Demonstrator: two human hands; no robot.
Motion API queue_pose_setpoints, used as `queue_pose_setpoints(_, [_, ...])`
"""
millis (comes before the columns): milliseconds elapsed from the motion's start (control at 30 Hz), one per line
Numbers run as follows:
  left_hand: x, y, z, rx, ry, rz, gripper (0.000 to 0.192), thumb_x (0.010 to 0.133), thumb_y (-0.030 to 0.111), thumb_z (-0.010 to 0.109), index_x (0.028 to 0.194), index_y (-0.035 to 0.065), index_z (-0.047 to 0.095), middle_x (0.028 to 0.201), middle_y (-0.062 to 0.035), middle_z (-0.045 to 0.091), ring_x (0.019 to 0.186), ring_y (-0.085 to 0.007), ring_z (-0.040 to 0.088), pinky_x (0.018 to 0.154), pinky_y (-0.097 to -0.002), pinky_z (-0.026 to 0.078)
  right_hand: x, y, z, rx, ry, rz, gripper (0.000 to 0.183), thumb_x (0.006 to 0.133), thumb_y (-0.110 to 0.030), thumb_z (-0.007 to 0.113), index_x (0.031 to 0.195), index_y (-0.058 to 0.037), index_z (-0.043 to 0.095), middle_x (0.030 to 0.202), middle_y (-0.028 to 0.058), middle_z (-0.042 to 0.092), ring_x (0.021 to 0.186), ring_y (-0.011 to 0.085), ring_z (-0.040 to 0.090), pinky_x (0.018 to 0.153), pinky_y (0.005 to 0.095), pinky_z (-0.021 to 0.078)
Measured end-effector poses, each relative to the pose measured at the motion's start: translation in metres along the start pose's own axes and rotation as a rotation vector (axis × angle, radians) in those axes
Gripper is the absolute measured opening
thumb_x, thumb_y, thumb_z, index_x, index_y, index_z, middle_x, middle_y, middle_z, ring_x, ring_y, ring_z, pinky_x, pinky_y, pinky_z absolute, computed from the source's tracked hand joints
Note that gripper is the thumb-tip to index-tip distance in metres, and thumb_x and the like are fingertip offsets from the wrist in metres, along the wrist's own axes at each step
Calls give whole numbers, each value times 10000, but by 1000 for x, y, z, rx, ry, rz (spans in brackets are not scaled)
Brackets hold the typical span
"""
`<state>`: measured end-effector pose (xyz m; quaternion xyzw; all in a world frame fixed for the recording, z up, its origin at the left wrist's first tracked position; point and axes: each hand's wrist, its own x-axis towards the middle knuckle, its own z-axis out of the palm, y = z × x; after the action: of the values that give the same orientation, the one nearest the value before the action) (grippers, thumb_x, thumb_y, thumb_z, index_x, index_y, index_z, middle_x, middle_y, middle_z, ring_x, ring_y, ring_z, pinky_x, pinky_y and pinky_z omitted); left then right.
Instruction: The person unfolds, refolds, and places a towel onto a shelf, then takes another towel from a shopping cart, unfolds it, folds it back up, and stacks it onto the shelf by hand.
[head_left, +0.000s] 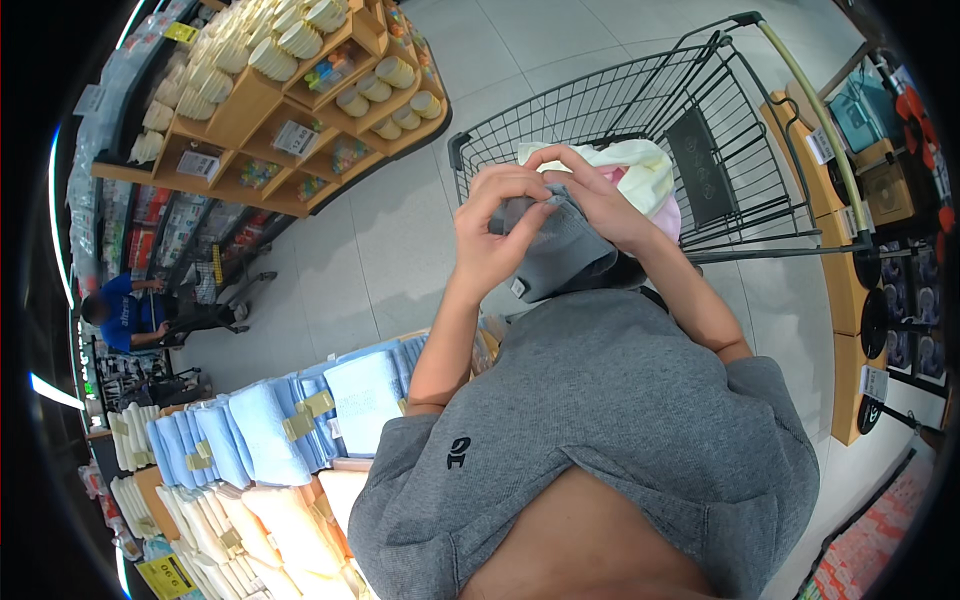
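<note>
Both hands are in front of my body, close to the near end of a black wire shopping cart (540, 112). A piece of grey fabric (559, 251) with a small white tag hangs from them; I cannot tell whether it is a garment or a towel. My left hand (495, 221) pinches its upper edge between thumb and fingers. On the other side of that edge, my right hand (592, 199) grips the fabric with bent fingers. Pale yellow-white cloth (645, 169) and pink cloth (666, 217) show behind my right hand, partly hidden by it.
Stacked blue towels (270, 427) and cream towels (262, 517) fill a display at my left. A wooden shelf unit (247, 135) holds cups beyond the aisle. Further left, a person in a blue shirt (124, 311) is beside a cart. Shelving (832, 270) lines the right.
</note>
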<state>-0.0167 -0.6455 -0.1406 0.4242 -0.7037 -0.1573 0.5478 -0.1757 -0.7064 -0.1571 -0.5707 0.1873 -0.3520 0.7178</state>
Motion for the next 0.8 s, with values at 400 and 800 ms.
queue_pose_setpoints(400, [3,16,-37,-163,404,-121,211,791,-91,682,968,-15,595,980,-110,636,928,-162,601,872,-284,462,-42,55,9,-1026,-230,-592,389,791,-297,708,1017,-13,568,988,130,568,947,297,542,810,375,442])
queue_pose_setpoints(800, [1,30,-103,-235,721,2,155,862,-50,626,1001,-9,572,1018,-136,645,929,-150,619,855,-267,490,-51,83,-71,-1580,-201,-125,782,687,-379,779,1370,-175,456,1031,128,582,1045,320,504,954,455,358])
